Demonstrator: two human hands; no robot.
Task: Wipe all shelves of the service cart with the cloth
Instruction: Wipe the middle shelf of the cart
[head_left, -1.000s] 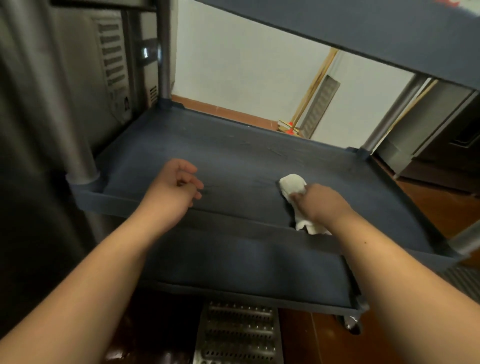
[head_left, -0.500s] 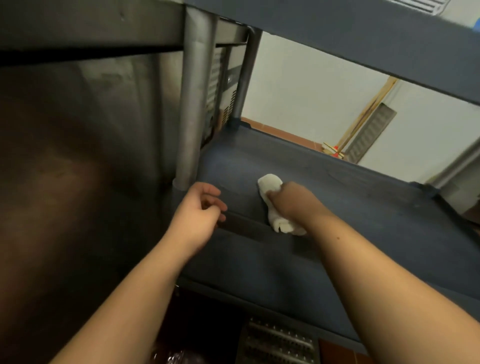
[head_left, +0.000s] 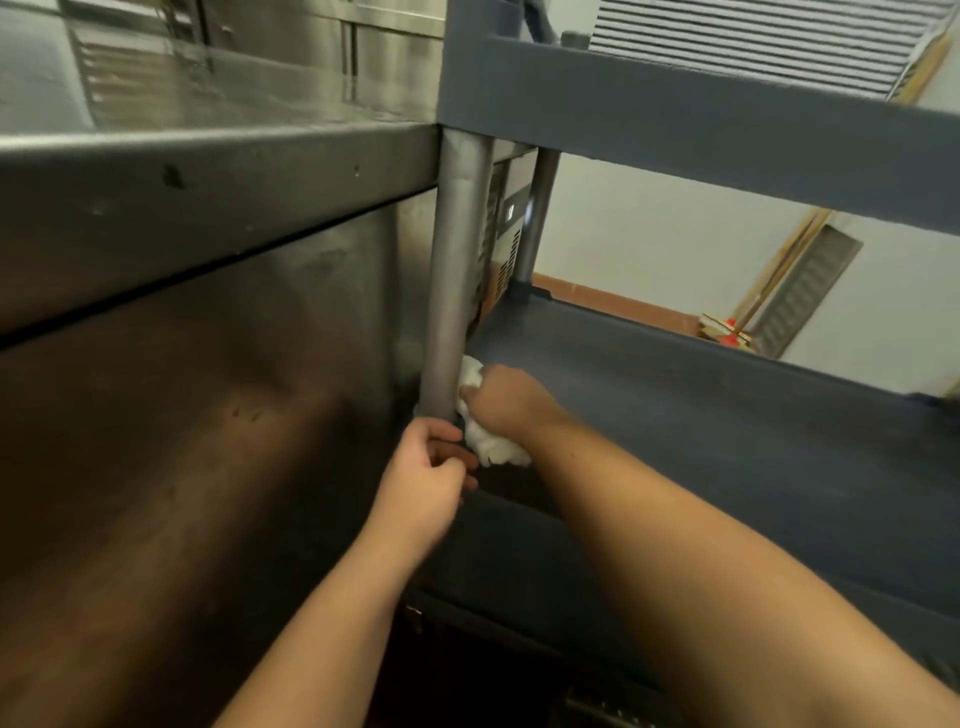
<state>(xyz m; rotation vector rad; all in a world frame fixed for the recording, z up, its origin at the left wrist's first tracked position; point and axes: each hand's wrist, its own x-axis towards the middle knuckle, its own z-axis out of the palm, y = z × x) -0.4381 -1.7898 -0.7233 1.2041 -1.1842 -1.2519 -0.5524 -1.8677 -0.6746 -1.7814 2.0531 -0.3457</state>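
The service cart's dark blue middle shelf (head_left: 701, 415) runs from centre to right, under the upper shelf (head_left: 701, 124). My right hand (head_left: 501, 397) grips a crumpled white cloth (head_left: 491, 447) and presses it into the shelf's near left corner, right against the grey metal post (head_left: 457, 270). My left hand (head_left: 423, 483) sits at the foot of that post, its fingers curled around the shelf's front corner edge. Part of the cloth is hidden behind the post and under my right hand.
A stainless steel counter (head_left: 208, 171) with a steel front panel stands close on the left, touching the cart's side. A louvred metal panel (head_left: 805, 291) and wooden sticks lean on the white wall behind. The cart's rear post (head_left: 535, 218) rises at the shelf's far left corner.
My right hand slid the cloth leftward along the shelf into the near left corner. My left hand moved to the corner by the post and curled on the edge. The view swung left.
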